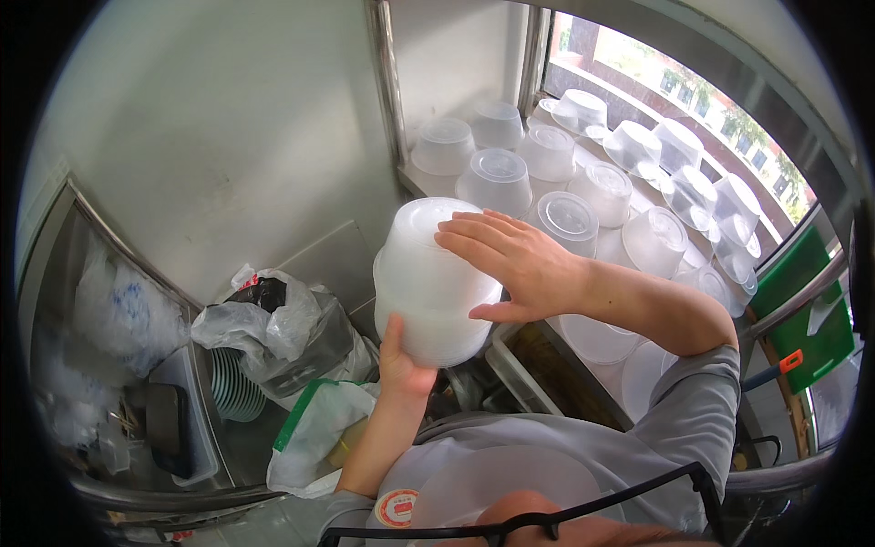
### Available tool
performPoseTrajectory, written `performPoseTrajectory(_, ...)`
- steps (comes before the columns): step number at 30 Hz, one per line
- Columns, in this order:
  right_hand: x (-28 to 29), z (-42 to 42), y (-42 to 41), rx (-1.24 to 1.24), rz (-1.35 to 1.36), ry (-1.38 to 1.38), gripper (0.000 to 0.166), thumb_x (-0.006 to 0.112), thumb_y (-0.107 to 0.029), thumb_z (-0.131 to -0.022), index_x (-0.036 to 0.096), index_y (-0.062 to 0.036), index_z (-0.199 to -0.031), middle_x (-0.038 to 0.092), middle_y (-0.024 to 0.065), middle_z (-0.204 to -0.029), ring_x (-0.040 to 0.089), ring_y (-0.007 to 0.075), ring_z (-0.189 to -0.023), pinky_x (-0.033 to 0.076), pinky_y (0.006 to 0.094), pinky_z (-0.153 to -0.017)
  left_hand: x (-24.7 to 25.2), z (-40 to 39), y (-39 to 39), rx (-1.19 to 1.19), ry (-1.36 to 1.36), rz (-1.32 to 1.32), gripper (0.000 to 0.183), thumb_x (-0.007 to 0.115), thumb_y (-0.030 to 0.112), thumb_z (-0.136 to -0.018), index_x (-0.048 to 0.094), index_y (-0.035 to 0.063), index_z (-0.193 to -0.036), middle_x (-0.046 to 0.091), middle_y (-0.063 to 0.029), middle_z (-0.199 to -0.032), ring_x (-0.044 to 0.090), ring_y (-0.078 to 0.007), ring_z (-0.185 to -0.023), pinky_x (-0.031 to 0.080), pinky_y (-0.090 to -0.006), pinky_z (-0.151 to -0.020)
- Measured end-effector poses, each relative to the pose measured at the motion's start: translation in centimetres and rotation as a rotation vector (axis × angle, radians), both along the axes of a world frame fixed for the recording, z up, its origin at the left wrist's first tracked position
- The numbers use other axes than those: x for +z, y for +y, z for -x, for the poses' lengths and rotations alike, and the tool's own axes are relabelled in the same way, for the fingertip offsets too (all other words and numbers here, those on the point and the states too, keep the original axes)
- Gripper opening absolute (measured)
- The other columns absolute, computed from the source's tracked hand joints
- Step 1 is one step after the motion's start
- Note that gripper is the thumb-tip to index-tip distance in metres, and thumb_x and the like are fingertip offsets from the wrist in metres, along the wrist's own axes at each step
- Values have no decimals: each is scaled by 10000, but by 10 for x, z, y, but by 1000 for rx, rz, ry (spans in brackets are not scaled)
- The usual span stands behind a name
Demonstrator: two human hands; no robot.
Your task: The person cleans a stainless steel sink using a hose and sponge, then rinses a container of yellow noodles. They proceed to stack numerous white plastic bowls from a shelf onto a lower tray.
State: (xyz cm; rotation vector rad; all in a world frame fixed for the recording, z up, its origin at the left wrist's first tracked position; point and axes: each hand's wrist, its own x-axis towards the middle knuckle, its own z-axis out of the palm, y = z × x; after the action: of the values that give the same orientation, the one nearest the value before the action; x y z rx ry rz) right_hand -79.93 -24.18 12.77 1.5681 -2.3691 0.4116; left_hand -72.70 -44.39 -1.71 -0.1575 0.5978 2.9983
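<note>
Before my chest is a tall stack of nested translucent plastic bowls (437,294), tilted, with the bases facing up. My left hand (407,366) supports it from below and the left side, thumb upright against the wall of the stack. Across the top and right side lies my right hand (509,260). Its fingers reach over the uppermost base and its thumb is at the right side of the stack. More plastic bowls (493,181) stand upside down in rows on the counter (437,179) beyond.
To the left are plastic bags (280,328), a stack of plates (234,386) and a shelf holding a clear tray (205,458). A rectangular container (523,369) sits under the counter edge. At right are a green board (813,321) and an orange-tipped handle (772,372). Metal posts (391,89) frame the corner.
</note>
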Motion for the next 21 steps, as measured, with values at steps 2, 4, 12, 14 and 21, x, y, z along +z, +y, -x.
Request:
performPoseTrajectory(2, 1, -2, -2, -4, 3, -35, 842, 754, -308, -720, 360, -29, -1410, 406, 184, -1424, 391, 369, -1323, 341, 523, -1073, 0, -1, -1, 3, 6, 9, 632, 662, 344, -879, 406, 95, -1400, 493, -65, -1386, 461, -266, -1274, 348, -459, -1089)
performPoseTrajectory(4, 2, -5, -3, -4, -3, -46, 845, 752, -263, -696, 359, -8, -1399, 399, 197, -1424, 400, 376, -1312, 354, 512, -1068, -3, -2, -1, 13, 15, 26, 623, 654, 341, -884, 407, 89, -1398, 494, -68, -1385, 463, -267, -1271, 349, -461, -1087)
performPoseTrajectory(12, 1, -1, -11, -132, 143, 135, 804, 619, -88, -628, 341, 61, -1368, 399, 245, -1378, 384, 399, -1306, 364, 476, -1063, -15, 1, -10, 34, 88, 45, 618, 644, 363, -884, 415, 111, -1400, 488, -65, -1395, 457, -279, -1280, 360, -474, -1081)
performPoseTrajectory(14, 13, 20, 0, -238, 202, 151, 823, 625, -84, -644, 314, 33, -1396, 361, 255, -1407, 357, 400, -1327, 347, 441, -1089, -17, -1, -16, 39, 110, 33, 627, 643, 356, -885, 403, 111, -1410, 475, -67, -1410, 446, -282, -1292, 355, -481, -1086)
performPoseTrajectory(21, 27, 214, 154, -1063, 117, 603, 792, 673, -17, -619, 366, 38, -1347, 407, 223, -1362, 377, 412, -1291, 412, 442, -1041, -31, -4, -25, 118, 6, 48, 628, 640, 384, -876, 421, 126, -1405, 479, -68, -1409, 452, -295, -1283, 364, -520, -1072)
